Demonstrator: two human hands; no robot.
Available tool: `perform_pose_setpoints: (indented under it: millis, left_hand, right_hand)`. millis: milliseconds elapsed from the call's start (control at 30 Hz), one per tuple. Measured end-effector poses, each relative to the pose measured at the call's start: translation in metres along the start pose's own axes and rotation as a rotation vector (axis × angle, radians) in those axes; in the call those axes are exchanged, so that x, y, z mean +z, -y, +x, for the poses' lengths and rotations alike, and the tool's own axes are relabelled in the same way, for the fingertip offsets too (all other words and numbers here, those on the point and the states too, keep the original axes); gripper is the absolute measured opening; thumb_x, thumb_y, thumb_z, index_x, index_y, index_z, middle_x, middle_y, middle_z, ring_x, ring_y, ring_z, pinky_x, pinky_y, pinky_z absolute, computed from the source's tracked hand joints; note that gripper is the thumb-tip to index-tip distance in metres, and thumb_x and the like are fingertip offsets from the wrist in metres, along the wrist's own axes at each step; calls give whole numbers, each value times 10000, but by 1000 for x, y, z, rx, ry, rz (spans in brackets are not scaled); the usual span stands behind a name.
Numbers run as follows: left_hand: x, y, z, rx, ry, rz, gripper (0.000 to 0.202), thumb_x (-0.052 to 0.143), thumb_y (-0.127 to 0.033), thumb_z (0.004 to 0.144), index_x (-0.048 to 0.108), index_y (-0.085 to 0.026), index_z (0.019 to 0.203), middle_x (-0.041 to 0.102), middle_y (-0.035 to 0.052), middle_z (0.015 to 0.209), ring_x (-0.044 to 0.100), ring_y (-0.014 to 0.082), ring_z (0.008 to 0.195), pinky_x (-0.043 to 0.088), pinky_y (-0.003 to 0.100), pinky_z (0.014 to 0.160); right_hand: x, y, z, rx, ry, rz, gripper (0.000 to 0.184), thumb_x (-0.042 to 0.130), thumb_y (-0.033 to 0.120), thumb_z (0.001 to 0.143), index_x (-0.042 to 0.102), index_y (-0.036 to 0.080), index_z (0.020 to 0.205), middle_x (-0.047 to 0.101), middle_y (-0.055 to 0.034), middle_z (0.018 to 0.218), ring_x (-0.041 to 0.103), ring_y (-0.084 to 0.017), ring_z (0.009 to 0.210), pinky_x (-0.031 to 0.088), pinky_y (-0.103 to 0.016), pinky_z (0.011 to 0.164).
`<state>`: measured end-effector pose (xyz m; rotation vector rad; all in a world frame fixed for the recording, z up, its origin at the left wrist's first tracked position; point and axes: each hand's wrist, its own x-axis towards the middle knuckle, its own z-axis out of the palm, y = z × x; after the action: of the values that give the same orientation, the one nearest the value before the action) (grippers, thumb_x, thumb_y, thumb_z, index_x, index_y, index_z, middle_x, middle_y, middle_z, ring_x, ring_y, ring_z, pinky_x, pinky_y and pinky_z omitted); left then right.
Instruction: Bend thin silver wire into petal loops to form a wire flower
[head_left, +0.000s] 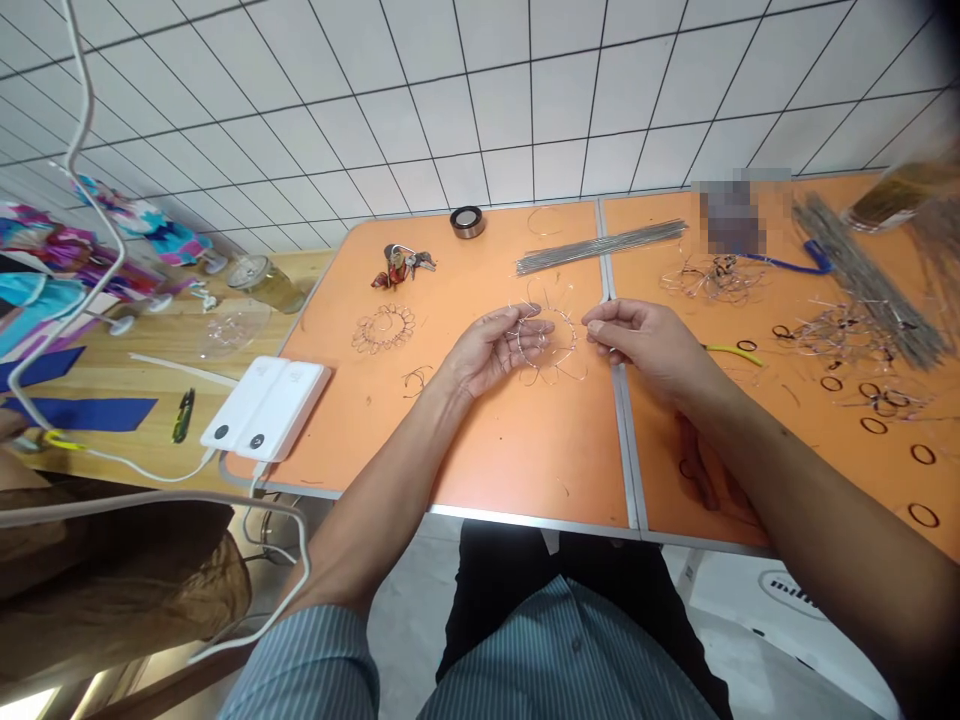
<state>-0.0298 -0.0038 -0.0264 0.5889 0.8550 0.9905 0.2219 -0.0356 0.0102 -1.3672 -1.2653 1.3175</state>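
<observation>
Over the orange table [510, 450], both hands hold a thin wire flower shape [551, 345] with looped petals. My left hand [487, 350] cups its left side, fingers curled around the ring. My right hand [637, 340] pinches the wire at its right edge with thumb and fingers closed. A finished wire flower [384, 328] lies flat to the left of my left hand. A small bent wire scrap [416, 378] sits near my left wrist.
A bundle of straight wires [600, 247], a tape roll [467, 221] and keys [401, 266] lie at the back. Tangled wire [712, 278], a longer wire bundle [870, 285], yellow-handled pliers [731, 350] and several dark rings [874, 425] are at right. A white power bank [266, 405] rests at the left edge.
</observation>
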Motion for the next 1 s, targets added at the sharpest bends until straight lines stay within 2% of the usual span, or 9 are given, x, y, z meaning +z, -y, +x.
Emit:
perform_pose_setpoints:
  millis: [233, 500, 600, 833, 1000]
  left_hand:
    - [1, 1, -3, 2, 23, 51, 166, 754, -259, 1155, 851, -125, 1167, 929, 147, 1043, 903, 201, 818, 727, 274, 796]
    - [4, 0, -5, -19, 27, 41, 145, 760, -243, 1148, 838, -125, 1122, 923, 142, 1007, 900, 206, 787, 725, 275, 755]
    - [3, 0, -5, -17, 34, 33, 179, 696, -225, 1170, 833, -126, 1111, 925, 148, 1006, 900, 213, 783, 725, 280, 728]
    - [3, -1, -5, -43, 19, 23, 167, 725, -274, 1170, 820, -138, 1149, 919, 125, 963, 901, 209, 769, 727, 263, 722]
    - [3, -2, -6, -45, 24, 24, 190, 674, -242, 1184, 822, -136, 1130, 895, 103, 891, 888, 209, 734, 719, 261, 682]
  right_hand:
    - [-2, 0, -5, -16, -7, -33, 96, 889, 169, 911, 857, 230, 978, 779, -10, 854, 679, -157, 757, 522, -279, 684]
    - [-6, 1, -5, -54, 0, -59, 85, 856, 155, 936, 843, 238, 934, 710, 14, 735, 609, -153, 661, 508, -304, 656]
    - [-6, 2, -7, -69, 8, -60, 91, 856, 153, 930, 848, 244, 934, 720, 9, 736, 620, -160, 665, 512, -312, 654]
    - [-5, 8, -11, -47, 1, -53, 118, 842, 133, 929, 847, 250, 909, 715, 9, 715, 625, -161, 662, 531, -316, 659]
    - [-4, 9, -11, -19, 0, -30, 145, 846, 102, 922, 848, 245, 895, 732, 1, 742, 641, -155, 667, 526, -307, 649]
